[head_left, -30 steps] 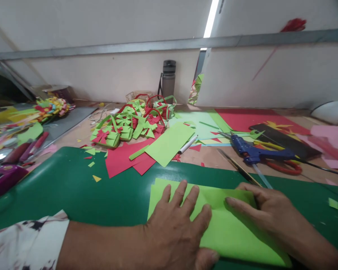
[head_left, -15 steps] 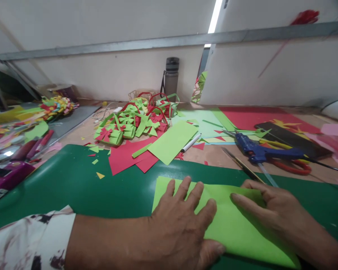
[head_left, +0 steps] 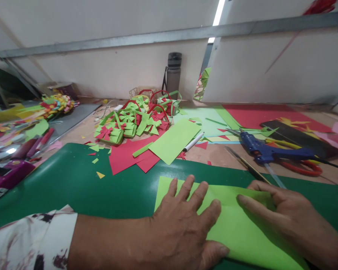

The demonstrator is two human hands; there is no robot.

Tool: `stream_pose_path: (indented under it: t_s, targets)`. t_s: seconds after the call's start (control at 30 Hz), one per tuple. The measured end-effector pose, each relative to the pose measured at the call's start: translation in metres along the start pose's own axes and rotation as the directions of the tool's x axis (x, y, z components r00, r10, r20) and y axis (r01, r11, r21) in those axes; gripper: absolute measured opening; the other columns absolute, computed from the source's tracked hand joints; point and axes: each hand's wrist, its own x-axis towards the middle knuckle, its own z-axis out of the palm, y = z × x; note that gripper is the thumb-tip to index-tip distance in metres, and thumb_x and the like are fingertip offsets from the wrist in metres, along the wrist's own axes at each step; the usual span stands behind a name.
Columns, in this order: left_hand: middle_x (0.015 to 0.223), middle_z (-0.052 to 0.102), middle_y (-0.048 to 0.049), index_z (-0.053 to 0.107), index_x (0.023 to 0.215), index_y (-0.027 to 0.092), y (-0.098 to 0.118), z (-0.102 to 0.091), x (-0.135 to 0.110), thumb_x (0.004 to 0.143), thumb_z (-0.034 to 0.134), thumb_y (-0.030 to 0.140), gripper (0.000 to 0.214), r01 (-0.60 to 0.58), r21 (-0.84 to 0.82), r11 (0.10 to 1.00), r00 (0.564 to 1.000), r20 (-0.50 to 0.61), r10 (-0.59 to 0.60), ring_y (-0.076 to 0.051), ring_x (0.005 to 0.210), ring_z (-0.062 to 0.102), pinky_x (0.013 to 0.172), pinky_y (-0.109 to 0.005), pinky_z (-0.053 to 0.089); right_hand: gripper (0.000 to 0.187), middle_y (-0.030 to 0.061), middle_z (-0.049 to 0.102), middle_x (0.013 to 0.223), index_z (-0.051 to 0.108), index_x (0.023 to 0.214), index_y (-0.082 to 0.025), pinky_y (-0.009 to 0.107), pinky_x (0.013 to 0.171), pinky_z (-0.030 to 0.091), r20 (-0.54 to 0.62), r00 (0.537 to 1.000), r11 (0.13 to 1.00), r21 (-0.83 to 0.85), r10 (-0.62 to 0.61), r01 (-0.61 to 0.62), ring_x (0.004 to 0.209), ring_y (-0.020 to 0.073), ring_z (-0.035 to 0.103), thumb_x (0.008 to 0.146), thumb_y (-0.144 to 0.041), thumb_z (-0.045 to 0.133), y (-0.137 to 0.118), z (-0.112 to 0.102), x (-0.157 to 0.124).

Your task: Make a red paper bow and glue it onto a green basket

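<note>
A sheet of light green paper [head_left: 228, 221] lies on the dark green mat [head_left: 115, 198] in front of me. My left hand [head_left: 186, 221] presses flat on its left part, fingers spread. At the right, my right hand [head_left: 278, 210] pinches the paper's upper edge between thumb and fingers, and that side looks curved and slightly lifted. The tips of the right fingers are hidden behind the paper. Beyond the sheet, a smaller green paper piece [head_left: 176, 140] rests on red paper [head_left: 122, 155], with a white marker [head_left: 193, 141] beside it.
Small green and red paper bags [head_left: 135, 120] are heaped near a dark bottle [head_left: 174, 78]. A blue glue gun [head_left: 264, 150], red-handled scissors [head_left: 304, 167] and a thin pointed tool [head_left: 248, 165] lie at the right. A purple power strip [head_left: 12, 176] sits at the left.
The view has shifted slightly, so hands and sheet appear a little farther right. Both hands keep the same hold on the green paper.
</note>
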Motion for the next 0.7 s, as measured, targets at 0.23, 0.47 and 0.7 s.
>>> stream_pose_path:
  t_s: [0.23,0.47,0.7]
  targets:
    - [0.149,0.025,-0.0212,0.032,0.141,0.017,-0.0002,0.0024,-0.0001,0.092,0.036,0.054,0.061,0.006,-0.004,1.0,1.0,-0.008,-0.006,-0.046,0.135,0.012,0.098,-0.071,0.023,0.029,-0.0011,0.055,0.045,0.055,0.057,-0.024,0.026,0.036,0.037,0.001,1.0,1.0,0.01,0.003,-0.003,0.037,0.0149,0.047,0.073,-0.047,0.054,0.0023,0.0,-0.0004]
    - [0.149,0.023,-0.0202,0.031,0.141,0.018,0.0002,0.0012,-0.0008,0.092,0.036,0.052,0.06,0.008,0.011,1.0,1.0,-0.001,-0.008,-0.045,0.136,0.012,0.099,-0.07,0.023,0.03,0.0003,0.059,0.051,0.053,0.057,-0.024,0.026,0.04,0.041,-0.003,1.0,1.0,0.01,0.01,-0.01,0.043,0.0165,0.052,0.074,-0.049,0.055,0.0033,0.0011,-0.0003]
    - [0.15,0.022,-0.0197,0.031,0.142,0.019,0.0003,0.0029,0.0006,0.092,0.036,0.053,0.061,0.011,0.006,1.0,1.0,0.01,-0.011,-0.045,0.136,0.012,0.099,-0.071,0.022,0.034,-0.0001,0.056,0.047,0.05,0.054,-0.024,0.026,0.04,0.04,-0.03,1.0,1.0,0.01,0.004,-0.004,0.042,0.0167,0.05,0.073,-0.052,0.054,0.0007,0.001,-0.0011]
